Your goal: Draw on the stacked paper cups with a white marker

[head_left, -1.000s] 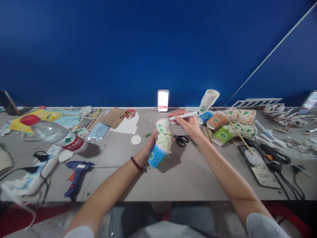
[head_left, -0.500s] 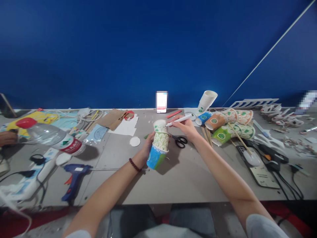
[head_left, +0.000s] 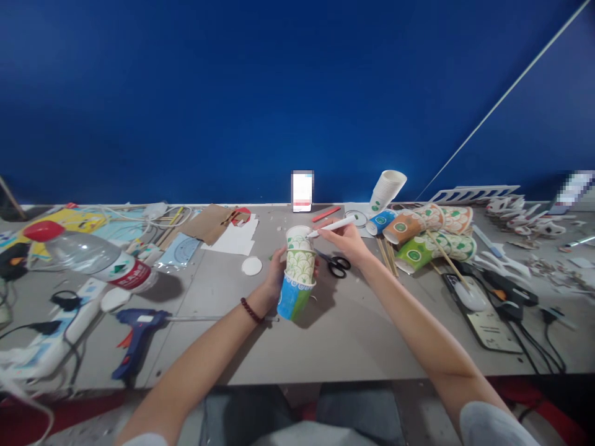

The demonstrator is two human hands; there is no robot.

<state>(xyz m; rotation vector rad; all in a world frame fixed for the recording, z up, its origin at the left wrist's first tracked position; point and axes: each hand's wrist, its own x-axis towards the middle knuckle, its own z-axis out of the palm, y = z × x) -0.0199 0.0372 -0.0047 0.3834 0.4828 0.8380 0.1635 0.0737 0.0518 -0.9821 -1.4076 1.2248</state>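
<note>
My left hand (head_left: pixel 276 275) is wrapped round a stack of paper cups (head_left: pixel 300 265), partly hidden behind it. White and green leaf patterns cover the upper cups, and the lowest one is blue and green. Between the fingers of my right hand (head_left: pixel 348 241) is a white marker pen (head_left: pixel 335 225), its tip at the rim of the top cup. Whether the tip touches the cup I cannot tell. Black-handled scissors (head_left: pixel 338 266) lie on the table just beyond the cups. To the left lies a white paper disc (head_left: pixel 251 266).
A blue glue gun (head_left: pixel 139 337), a red-capped bottle (head_left: pixel 100 257) and a power strip (head_left: pixel 58 334) lie at left. Stacked white cups (head_left: pixel 388 189) and patterned cups (head_left: pixel 434 220) are at right, near a phone (head_left: pixel 488 322). A lit phone (head_left: pixel 302 192) stands against the blue wall.
The cup stack has turned slightly more upright in my left hand. My right hand and the marker have shifted a little left and down. At far left, another person's hand has left view.
</note>
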